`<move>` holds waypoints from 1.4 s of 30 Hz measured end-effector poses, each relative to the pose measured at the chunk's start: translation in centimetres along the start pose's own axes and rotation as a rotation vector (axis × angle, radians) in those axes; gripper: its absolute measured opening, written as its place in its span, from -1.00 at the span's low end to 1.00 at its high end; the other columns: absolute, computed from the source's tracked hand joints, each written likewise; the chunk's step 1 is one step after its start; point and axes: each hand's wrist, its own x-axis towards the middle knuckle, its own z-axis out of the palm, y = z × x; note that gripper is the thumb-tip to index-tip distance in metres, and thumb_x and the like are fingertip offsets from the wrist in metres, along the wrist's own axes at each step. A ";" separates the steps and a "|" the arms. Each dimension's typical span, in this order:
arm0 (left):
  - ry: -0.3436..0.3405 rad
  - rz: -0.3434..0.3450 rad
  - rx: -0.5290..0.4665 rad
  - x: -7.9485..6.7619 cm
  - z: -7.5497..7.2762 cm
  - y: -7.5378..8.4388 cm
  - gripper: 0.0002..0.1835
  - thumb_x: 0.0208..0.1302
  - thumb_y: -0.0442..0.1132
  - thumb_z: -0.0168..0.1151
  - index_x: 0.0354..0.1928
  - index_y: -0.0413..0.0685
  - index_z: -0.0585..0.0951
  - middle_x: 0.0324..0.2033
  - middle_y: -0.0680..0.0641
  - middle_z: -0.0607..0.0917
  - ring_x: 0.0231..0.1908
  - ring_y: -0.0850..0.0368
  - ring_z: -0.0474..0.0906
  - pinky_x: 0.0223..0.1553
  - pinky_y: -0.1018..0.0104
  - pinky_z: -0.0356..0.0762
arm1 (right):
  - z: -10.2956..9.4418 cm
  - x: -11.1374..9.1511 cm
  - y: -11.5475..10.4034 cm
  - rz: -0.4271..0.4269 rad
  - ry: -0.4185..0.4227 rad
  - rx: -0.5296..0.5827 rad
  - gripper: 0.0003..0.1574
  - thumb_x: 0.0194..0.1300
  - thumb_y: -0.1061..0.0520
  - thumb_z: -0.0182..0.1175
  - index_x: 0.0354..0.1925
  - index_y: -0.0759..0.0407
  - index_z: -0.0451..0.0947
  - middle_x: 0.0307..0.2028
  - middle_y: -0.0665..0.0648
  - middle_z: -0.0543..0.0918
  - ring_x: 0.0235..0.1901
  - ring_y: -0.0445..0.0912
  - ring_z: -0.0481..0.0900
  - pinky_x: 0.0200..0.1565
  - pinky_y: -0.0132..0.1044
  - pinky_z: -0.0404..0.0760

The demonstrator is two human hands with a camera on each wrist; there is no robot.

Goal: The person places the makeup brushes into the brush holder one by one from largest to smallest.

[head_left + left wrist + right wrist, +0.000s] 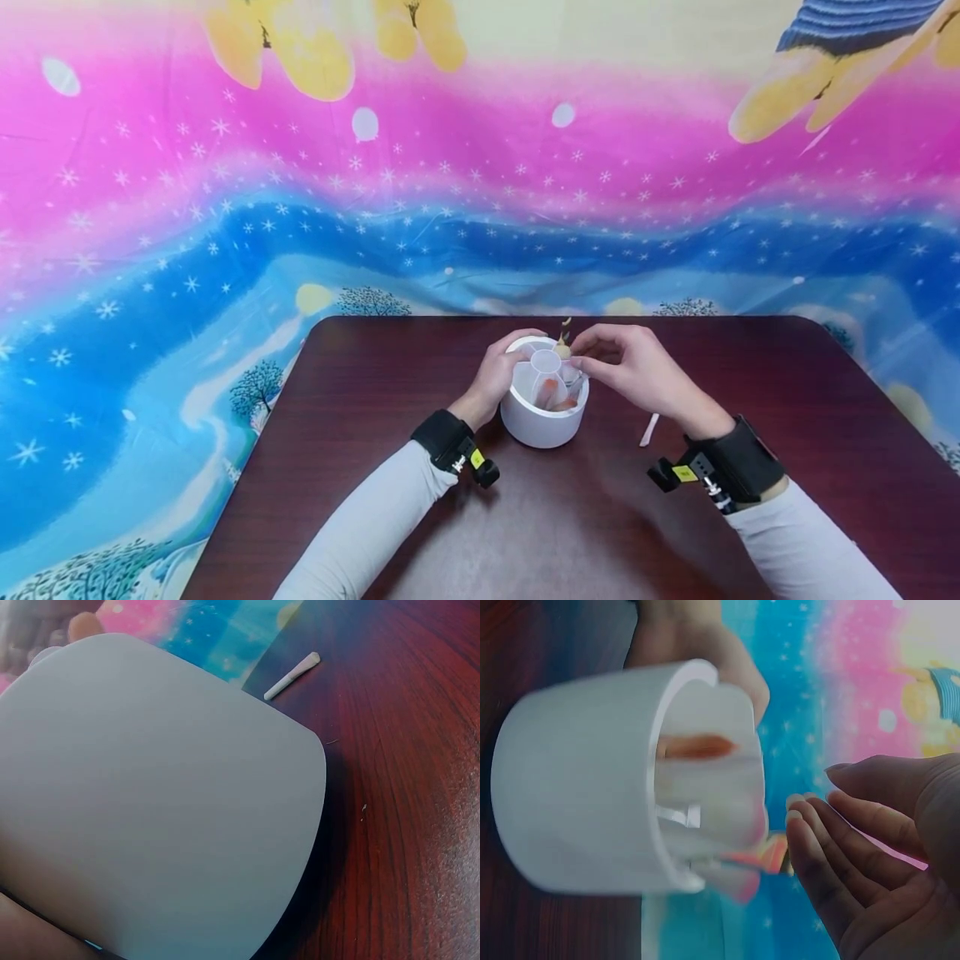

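A white round organizer [542, 427] with divided compartments stands on the table, slightly tilted in the head view. My left hand [497, 375] grips its left side, thumb over the rim. Inside are brushes with orange-brown bristles [699, 746] and a small white flat-ended piece [682, 816]. A gold twisted stick [564, 337] rises at the back of the organizer. My right hand [633, 362] is by the right rim, fingers loosely bent and thumb apart from them, holding nothing. In the right wrist view its fingertips are close beside a pink-orange piece with a gold end [774, 855].
A small white brush [649, 429] lies on the dark reddish-brown wooden table [375, 517], right of the organizer and below the right hand. Behind the table's far edge hangs a colourful printed cloth [480, 183]. Both wrists carry black camera straps [735, 462].
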 end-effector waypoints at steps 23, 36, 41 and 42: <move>-0.002 -0.017 0.016 -0.2 0.1 0.0 -0.62 0.25 -0.33 -0.06 0.07 0.02 0.56 -0.09 0.10 0.62 -0.08 0.17 0.49 -0.01 0.07 0.39 | -2.3 -6.3 11.9 0.157 -0.154 -0.277 -0.75 0.14 0.35 0.21 -0.16 0.19 0.57 -0.26 0.10 0.60 -0.31 -0.11 0.53 -0.32 -0.16 0.54; 0.009 -0.001 0.014 -0.1 0.1 0.2 -0.59 0.20 -0.35 -0.05 0.08 -0.06 0.55 -0.10 0.09 0.63 -0.09 0.17 0.50 0.00 0.08 0.37 | -0.5 -7.8 12.0 0.160 -0.316 -0.307 -0.68 0.04 0.43 0.18 -0.28 0.09 0.57 -0.33 0.02 0.53 -0.43 -0.12 0.40 -0.39 -0.25 0.46; 0.014 -0.004 0.015 -0.1 0.1 0.0 -0.62 0.23 -0.33 -0.03 0.08 -0.04 0.56 -0.11 0.09 0.63 -0.10 0.17 0.50 -0.02 0.06 0.38 | -0.1 -7.8 11.5 0.165 -0.360 -0.300 -0.69 0.06 0.41 0.16 -0.36 0.00 0.56 -0.41 0.00 0.53 -0.49 -0.15 0.37 -0.44 -0.26 0.42; 0.014 -0.003 0.013 -0.1 0.1 0.0 -0.62 0.23 -0.33 -0.03 0.08 -0.05 0.56 -0.11 0.09 0.63 -0.10 0.17 0.50 -0.01 0.06 0.37 | -0.1 -7.8 11.4 0.158 -0.367 -0.298 -0.70 0.08 0.40 0.17 -0.36 -0.01 0.56 -0.42 -0.01 0.54 -0.50 -0.16 0.37 -0.44 -0.27 0.42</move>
